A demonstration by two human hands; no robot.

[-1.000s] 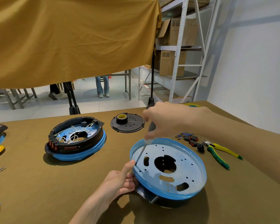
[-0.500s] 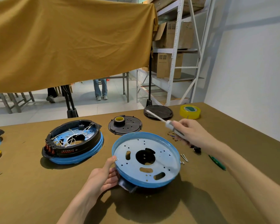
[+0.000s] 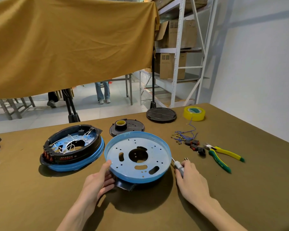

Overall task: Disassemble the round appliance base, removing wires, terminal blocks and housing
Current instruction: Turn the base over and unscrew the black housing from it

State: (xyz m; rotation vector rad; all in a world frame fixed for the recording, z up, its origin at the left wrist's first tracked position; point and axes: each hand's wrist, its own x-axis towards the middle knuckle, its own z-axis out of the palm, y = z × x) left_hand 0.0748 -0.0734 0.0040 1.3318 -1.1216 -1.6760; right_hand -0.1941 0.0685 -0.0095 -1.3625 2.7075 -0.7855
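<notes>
**Two hands at the base: tool set down, plate ready to lift**

Two hands flank the round appliance base (image 3: 138,157), which sits at the near centre of the table (image 3: 40,197), blue plate uppermost on its black housing. The left hand (image 3: 97,182) grips the base's near-left edge, thumb on the rim, fingers closed under it. The right hand (image 3: 190,180) rests on the table just beside the base, fingers curled loosely over a screwdriver (image 3: 178,165); whether it grips or releases the tool cannot be told. Judged step: fasteners out, plate separation pending. The next move calls for a freed right hand on the opposite rim.
</notes>
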